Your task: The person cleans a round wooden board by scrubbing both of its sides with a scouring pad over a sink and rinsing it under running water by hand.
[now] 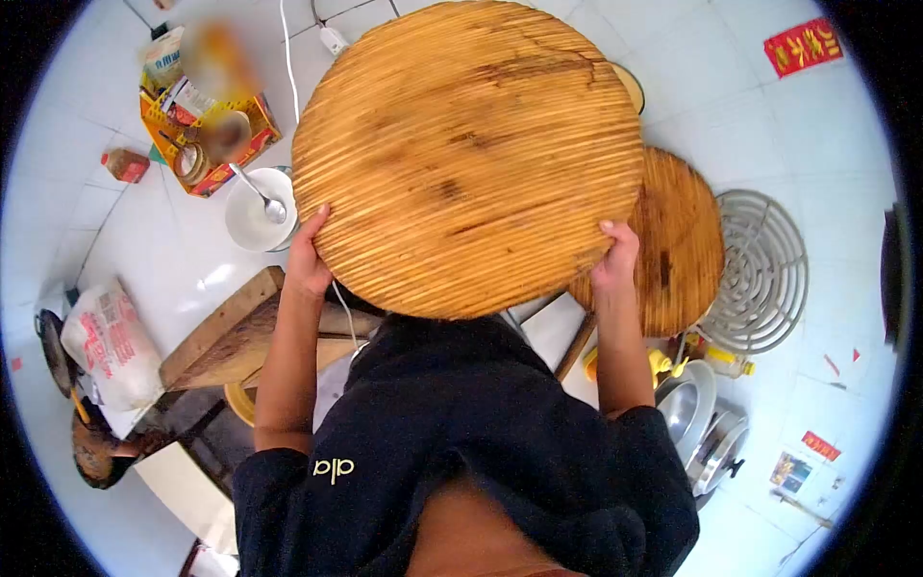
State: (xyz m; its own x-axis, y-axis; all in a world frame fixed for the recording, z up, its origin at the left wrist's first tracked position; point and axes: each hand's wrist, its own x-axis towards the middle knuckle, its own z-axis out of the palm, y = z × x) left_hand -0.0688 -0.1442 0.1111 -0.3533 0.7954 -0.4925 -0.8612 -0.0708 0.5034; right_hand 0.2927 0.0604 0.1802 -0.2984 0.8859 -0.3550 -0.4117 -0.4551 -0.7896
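Note:
A large round wooden lid [468,159] with a ridged, stained surface fills the upper middle of the head view. My left hand [310,255] is closed on its lower left rim, thumb on the near face. On the lower right rim my right hand [616,254] grips it the same way. My other fingers are hidden behind the wood. Behind my right hand leans a second, smaller round wooden lid [681,245], partly covered by the first. Left of the held lid stands a white bowl [252,229] with a metal spoon [273,208] in it.
A yellow basket [261,144] of jars and packets stands at upper left, near a small red-capped jar [126,165]. A wooden piece [221,327] and a white bag [113,346] lie lower left. At right are a metal coil rack [760,271], a yellow bottle [728,362] and metal basins [681,409].

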